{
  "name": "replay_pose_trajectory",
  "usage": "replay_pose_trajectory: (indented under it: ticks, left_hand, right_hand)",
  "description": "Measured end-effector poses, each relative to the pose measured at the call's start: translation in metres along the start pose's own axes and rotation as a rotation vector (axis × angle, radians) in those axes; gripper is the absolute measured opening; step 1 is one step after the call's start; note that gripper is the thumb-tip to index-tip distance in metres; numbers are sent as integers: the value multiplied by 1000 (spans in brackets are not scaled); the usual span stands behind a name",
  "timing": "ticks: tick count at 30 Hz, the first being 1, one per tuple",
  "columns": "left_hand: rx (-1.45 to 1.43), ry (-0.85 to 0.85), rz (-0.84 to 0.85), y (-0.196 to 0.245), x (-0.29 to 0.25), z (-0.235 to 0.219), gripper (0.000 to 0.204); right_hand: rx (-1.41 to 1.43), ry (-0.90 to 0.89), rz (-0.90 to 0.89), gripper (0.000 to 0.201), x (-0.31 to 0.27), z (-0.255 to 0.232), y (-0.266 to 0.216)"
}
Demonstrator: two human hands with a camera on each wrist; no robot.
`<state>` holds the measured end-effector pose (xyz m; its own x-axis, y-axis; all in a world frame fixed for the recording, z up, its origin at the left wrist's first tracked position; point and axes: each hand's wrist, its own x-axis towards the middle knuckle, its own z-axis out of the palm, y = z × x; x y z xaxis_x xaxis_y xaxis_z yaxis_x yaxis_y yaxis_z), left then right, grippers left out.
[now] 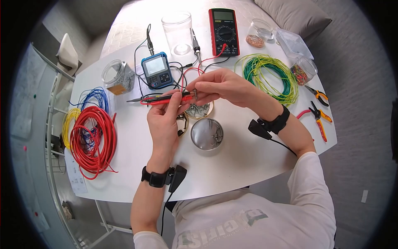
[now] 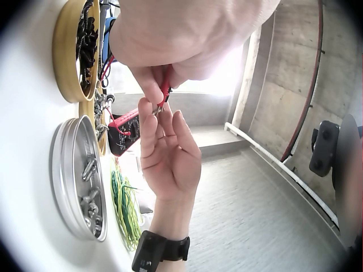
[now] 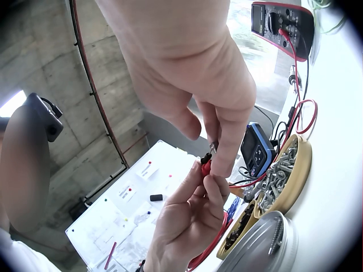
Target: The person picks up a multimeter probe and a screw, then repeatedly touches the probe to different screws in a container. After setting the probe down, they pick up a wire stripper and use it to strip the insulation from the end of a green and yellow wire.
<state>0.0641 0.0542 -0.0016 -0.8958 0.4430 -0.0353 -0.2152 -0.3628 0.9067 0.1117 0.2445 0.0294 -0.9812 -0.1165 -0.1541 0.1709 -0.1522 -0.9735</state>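
Head cam first: my left hand (image 1: 163, 122) has thumb and fingers closed round a red probe (image 1: 188, 98) and a black probe (image 1: 159, 98). My right hand (image 1: 224, 88) pinches a small metal piece (image 1: 195, 94) right at the probe ends, near the bowl of silver screws (image 1: 213, 108). I'd guess the step is getting both tips onto that piece; next move calls for steady fingers and a glance at the multimeter (image 1: 224, 33), whose screen I can't read here.

Left wrist cam: you get my right palm, fingers nearly straight, so it's a light fingertip pinch, not a fist. It also shows the dark screws (image 2: 86, 51) properly, which the head view mostly hides behind my left hand.

Right wrist cam: best look at the red and black ends side by side, just by the metal piece. Can't tell whether both actually touch it, tbh.
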Motion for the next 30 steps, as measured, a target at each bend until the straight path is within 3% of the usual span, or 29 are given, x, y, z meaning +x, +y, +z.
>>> replay_pose_trajectory:
  ticks: [11,13,14,16,17,20,23,30]
  left_hand:
    - [0,68,64,-1,2,-2,21]
    - [-21,98,87,3,1,0,21]
    - [-40,124,112,5,0,1,22]
    - [-39,145,121,6,0,0,22]
    - [-38,163,131,6,1,0,23]
    - [-40,149,135,5,0,1,24]
    - [-31,135,129,4,1,0,25]
    - [-39,124,110,1,2,-2,25]
  right_hand:
    - [-59,16,-31,33,-2,0,-2]
    - [-428,25,-164,27,0,-3,1]
    - [-428,22,-161,27,-2,-4,2]
    - [-921,4,-325,18,-8,0,-3]
    - [-922,2,-324,18,-10,0,-3]
    - [-1219,-265,-310,7,-19,7,-7]
    - [-1375,-401,-246,13,-23,13,5]
    - [-1524,-341,-230,8,-24,29,10]
